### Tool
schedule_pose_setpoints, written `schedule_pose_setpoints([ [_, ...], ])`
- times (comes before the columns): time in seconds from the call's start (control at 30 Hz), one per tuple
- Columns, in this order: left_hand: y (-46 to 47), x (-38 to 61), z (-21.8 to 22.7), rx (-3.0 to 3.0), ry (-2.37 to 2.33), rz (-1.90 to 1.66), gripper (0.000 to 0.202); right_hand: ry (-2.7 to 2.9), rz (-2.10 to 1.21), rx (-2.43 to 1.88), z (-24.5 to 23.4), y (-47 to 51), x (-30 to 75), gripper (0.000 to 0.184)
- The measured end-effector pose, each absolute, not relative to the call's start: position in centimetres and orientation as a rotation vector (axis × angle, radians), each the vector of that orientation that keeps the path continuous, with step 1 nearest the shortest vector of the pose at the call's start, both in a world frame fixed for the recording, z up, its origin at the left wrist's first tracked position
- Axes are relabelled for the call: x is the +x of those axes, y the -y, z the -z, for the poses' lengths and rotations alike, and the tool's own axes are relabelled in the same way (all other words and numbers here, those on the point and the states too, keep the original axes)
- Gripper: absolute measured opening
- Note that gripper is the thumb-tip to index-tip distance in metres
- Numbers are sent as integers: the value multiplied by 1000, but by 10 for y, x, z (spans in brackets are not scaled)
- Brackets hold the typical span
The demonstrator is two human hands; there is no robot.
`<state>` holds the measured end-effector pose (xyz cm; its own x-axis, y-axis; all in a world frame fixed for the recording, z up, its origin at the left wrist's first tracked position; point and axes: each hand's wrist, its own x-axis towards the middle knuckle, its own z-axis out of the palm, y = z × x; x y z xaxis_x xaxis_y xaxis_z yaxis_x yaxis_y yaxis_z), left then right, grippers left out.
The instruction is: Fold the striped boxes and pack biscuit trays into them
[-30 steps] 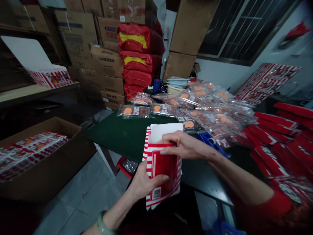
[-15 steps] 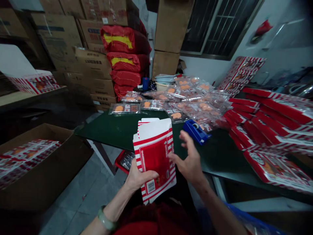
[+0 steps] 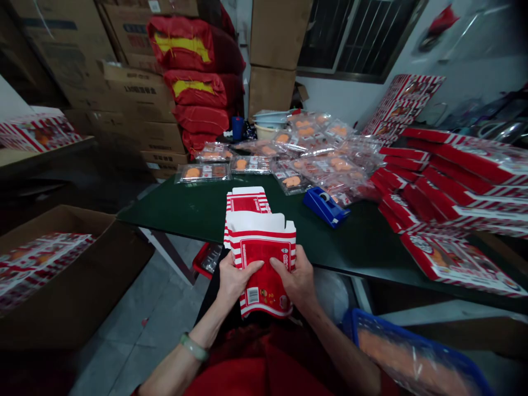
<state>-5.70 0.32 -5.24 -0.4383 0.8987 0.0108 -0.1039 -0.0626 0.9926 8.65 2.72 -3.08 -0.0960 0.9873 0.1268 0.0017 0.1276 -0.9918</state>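
Note:
Both hands hold a red-and-white striped cardboard carton upright in front of me, its white flaps standing open at the top. My left hand grips its left side with the thumb on the front face. My right hand grips the right side the same way. A blue tape dispenser lies on the dark green table just beyond the carton. Behind it, several clear packs of orange food are piled.
Stacks of flat red-and-white cartons cover the table's right side. An open brown box of filled cartons stands on the floor at left. A blue crate sits at lower right. Cardboard boxes and red sacks line the back wall.
My right hand came back from near the tape dispenser and took hold of the carton's right side. The carton now faces me squarely, lower and closer to my body.

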Motion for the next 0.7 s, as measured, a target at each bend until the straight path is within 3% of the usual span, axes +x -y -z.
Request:
schedule_pose_setpoints([
  [0.5, 10, -67, 90, 1004, -1568, -1588, 34, 1338, -1220, -1181, 69, -9, 93, 37],
  [0.63, -2, -74, 82, 1076, -1480, -1709, 67, 1453, -1192, -1118, 67, -15, 97, 30],
  [0.7, -5, -79, 76, 1183, -1489, -1757, 64, 1516, -1161, -1077, 67, -15, 99, 27],
])
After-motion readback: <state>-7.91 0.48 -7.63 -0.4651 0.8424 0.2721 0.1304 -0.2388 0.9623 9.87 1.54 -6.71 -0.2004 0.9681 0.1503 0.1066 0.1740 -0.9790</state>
